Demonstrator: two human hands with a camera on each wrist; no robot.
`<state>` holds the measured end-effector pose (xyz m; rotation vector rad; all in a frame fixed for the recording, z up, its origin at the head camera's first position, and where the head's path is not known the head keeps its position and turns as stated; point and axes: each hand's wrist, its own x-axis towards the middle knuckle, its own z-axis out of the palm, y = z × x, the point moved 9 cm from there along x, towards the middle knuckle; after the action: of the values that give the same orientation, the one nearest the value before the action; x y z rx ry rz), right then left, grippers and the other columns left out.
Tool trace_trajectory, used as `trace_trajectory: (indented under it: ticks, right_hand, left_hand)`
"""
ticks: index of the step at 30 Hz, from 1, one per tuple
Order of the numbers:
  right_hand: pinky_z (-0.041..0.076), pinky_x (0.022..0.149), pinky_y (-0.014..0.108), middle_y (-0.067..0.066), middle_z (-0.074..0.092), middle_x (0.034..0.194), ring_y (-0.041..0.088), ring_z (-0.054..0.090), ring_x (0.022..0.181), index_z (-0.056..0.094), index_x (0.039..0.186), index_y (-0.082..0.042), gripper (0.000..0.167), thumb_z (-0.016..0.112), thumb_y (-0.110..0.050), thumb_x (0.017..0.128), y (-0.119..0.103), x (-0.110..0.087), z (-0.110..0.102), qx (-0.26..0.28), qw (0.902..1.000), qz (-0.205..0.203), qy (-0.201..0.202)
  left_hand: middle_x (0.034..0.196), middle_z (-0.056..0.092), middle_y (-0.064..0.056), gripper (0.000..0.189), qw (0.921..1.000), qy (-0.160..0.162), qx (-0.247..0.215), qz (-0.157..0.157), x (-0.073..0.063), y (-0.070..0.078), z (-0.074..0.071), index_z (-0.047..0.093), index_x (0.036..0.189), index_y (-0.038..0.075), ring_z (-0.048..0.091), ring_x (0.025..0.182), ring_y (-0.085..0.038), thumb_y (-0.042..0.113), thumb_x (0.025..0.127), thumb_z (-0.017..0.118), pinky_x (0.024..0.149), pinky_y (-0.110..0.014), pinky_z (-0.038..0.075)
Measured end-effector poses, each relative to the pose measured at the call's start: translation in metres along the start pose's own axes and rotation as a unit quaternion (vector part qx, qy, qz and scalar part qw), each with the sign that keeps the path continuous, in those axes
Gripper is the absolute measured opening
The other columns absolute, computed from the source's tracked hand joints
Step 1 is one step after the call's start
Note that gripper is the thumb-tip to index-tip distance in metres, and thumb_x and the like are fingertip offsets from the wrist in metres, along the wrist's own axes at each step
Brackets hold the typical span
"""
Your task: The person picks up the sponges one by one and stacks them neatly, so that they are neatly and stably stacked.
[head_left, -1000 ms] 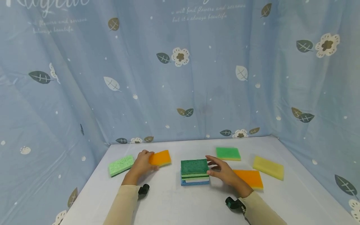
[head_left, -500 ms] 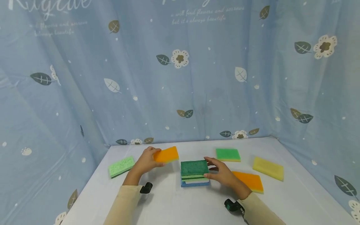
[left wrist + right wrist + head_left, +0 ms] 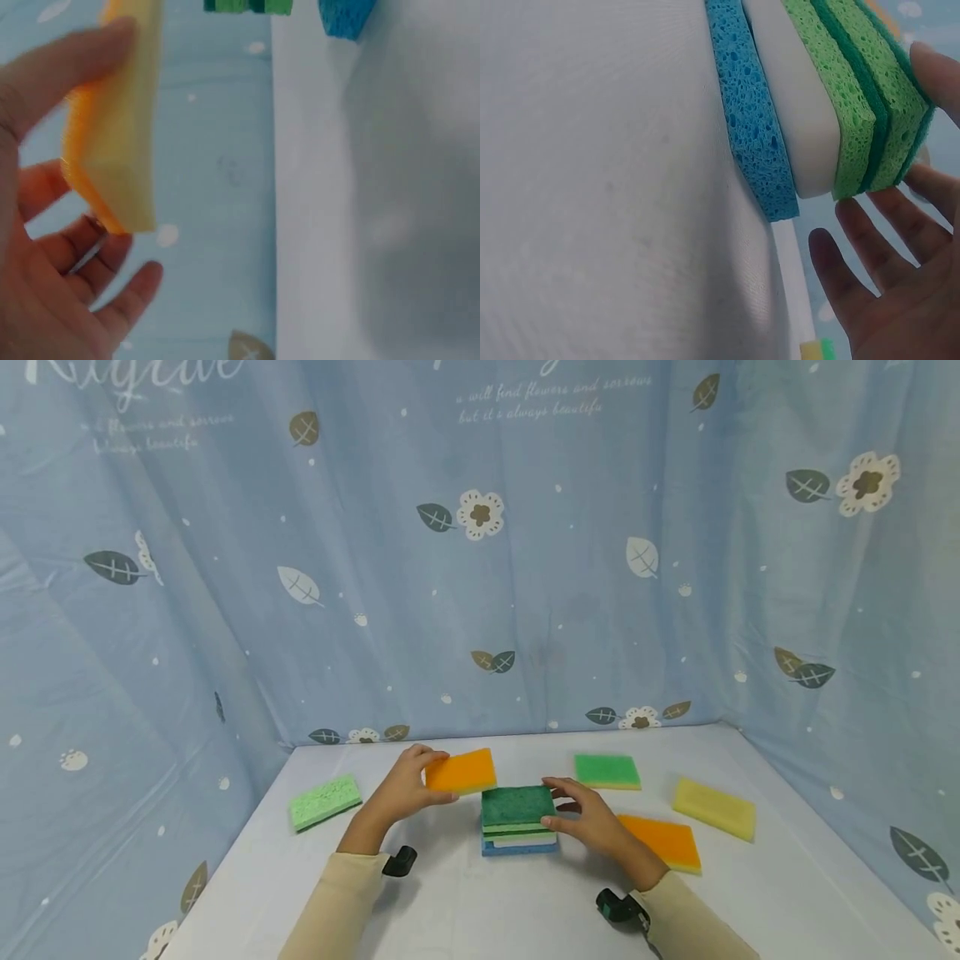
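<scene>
My left hand [image 3: 401, 789] pinches an orange-topped sponge [image 3: 461, 772] between thumb and fingers, above the table and just left of the stack. In the left wrist view the sponge's pale yellow foam side [image 3: 131, 142] shows. A stack of sponges [image 3: 517, 818] stands mid-table: a blue sponge [image 3: 754, 112] at the bottom, a white block [image 3: 799, 112] above it, then two light green sponges with dark green scouring faces. At the stack's right end, my right hand [image 3: 592, 818] holds the upper part, thumb in front and index finger behind.
Near the left edge lies a light green sponge [image 3: 325, 803]. To the right are a green-topped sponge [image 3: 607, 770], an orange-topped sponge [image 3: 663, 842] partly behind my right forearm, and a yellow sponge [image 3: 715, 808]. A blue patterned curtain [image 3: 390, 627] surrounds the white table [image 3: 465, 910].
The left hand has lifted the orange-topped sponge off the table and carried it right, to beside the stack. The right hand has closed in slightly on the stack's right end.
</scene>
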<state>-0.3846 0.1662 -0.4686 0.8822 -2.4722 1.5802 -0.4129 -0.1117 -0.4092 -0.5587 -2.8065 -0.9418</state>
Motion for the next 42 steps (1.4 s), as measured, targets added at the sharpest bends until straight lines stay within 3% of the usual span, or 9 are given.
trace_trajectory:
  ticks: [6,12,16,21,25,30,34,42]
  right_hand:
    - [0.044,0.095,0.055,0.022,0.048,0.139,0.037,0.052,0.116,0.046,0.141,0.001,0.063,0.075,-0.016,0.087,-0.009,0.000,0.000,0.000,1.0000,0.000,0.001]
    - [0.042,0.095,0.058,0.028,0.046,0.138,0.041,0.050,0.117,0.046,0.139,0.005,0.061,0.074,-0.014,0.088,-0.037,-0.003,-0.002,0.007,0.9998,0.003,-0.015]
    - [0.042,0.095,0.059,0.028,0.047,0.137,0.042,0.050,0.116,0.047,0.139,0.005,0.060,0.073,-0.013,0.088,-0.040,-0.004,-0.003,0.009,0.9997,0.009,-0.019]
    - [0.043,0.094,0.057,0.025,0.048,0.136,0.040,0.051,0.116,0.046,0.139,0.006,0.061,0.073,-0.014,0.088,-0.034,-0.004,-0.003,0.012,0.9996,0.012,-0.021]
    - [0.044,0.095,0.056,0.022,0.049,0.136,0.039,0.052,0.116,0.045,0.140,0.005,0.064,0.074,-0.017,0.088,-0.015,-0.001,-0.002,0.002,0.9998,0.016,-0.012]
    - [0.046,0.095,0.048,0.014,0.050,0.137,0.032,0.053,0.116,0.048,0.141,-0.004,0.065,0.076,-0.026,0.087,0.005,0.001,-0.001,-0.017,0.9994,0.030,-0.008]
    - [0.046,0.096,0.045,0.008,0.052,0.136,0.026,0.053,0.117,0.049,0.141,-0.008,0.066,0.077,-0.032,0.085,0.007,0.002,0.001,-0.012,0.9991,0.038,-0.012]
    - [0.046,0.096,0.048,0.011,0.053,0.133,0.029,0.054,0.116,0.048,0.141,-0.004,0.067,0.076,-0.030,0.086,0.002,0.002,0.000,-0.022,0.9991,0.036,-0.009]
  left_hand:
    - [0.117,0.051,0.006,0.070,0.9991,0.002,-0.031,0.030,0.000,0.013,0.007,0.064,0.128,0.017,0.047,0.108,-0.019,0.050,0.070,0.084,0.095,-0.046,0.043]
    - [0.115,0.050,0.006,0.070,0.9981,-0.014,-0.035,0.048,0.000,0.024,0.018,0.063,0.129,0.018,0.047,0.104,-0.017,0.052,0.071,0.083,0.092,-0.042,0.044]
    - [0.115,0.049,0.006,0.071,0.9970,-0.022,-0.034,0.066,0.001,0.035,0.026,0.062,0.129,0.017,0.046,0.104,-0.016,0.054,0.072,0.081,0.092,-0.040,0.044]
    - [0.115,0.048,0.007,0.072,0.9962,-0.026,-0.025,0.079,0.002,0.044,0.037,0.062,0.129,0.018,0.046,0.104,-0.014,0.059,0.072,0.079,0.092,-0.039,0.045]
    - [0.116,0.047,0.008,0.073,0.9958,-0.026,-0.022,0.085,0.003,0.050,0.043,0.062,0.130,0.020,0.045,0.104,-0.013,0.063,0.072,0.076,0.092,-0.038,0.045]
    - [0.114,0.046,0.008,0.076,0.9959,-0.018,-0.017,0.086,0.003,0.056,0.049,0.062,0.130,0.020,0.045,0.103,-0.012,0.067,0.072,0.073,0.091,-0.036,0.046]
    - [0.115,0.046,0.009,0.076,0.9963,-0.012,0.003,0.085,0.002,0.058,0.053,0.061,0.130,0.021,0.044,0.103,-0.011,0.070,0.073,0.070,0.090,-0.034,0.046]
    - [0.116,0.046,0.008,0.075,0.9946,-0.015,0.009,0.103,0.000,0.064,0.058,0.061,0.131,0.020,0.044,0.104,-0.011,0.068,0.073,0.072,0.091,-0.034,0.046]
